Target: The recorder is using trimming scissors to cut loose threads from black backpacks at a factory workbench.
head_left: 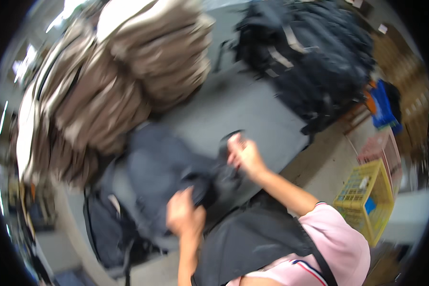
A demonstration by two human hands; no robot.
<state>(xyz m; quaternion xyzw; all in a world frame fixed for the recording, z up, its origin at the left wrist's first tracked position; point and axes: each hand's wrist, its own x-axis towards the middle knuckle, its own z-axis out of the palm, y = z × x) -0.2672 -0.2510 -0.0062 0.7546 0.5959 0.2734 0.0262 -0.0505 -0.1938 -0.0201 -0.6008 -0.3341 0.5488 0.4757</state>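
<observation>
A dark backpack point(157, 164) lies on the grey table point(252, 112) in front of me, smeared by motion. My left hand point(185, 213) is closed at the near edge of this backpack, its fingers curled on the dark fabric. To the right, my right hand point(244, 155) is raised a little over the table, closed round a black strap point(230, 142) that hangs beside the backpack. Where the strap joins the backpack is too blurred to make out. Another black bag point(110, 224) lies to the left of my left hand, partly under the backpack.
Tall stacks of beige-brown bags point(159, 52) stand at the back left of the table. A heap of black backpacks point(310, 57) covers its far right. Beyond the right edge are a yellow crate point(364, 200), a pink crate point(383, 148) and a blue bag point(386, 107).
</observation>
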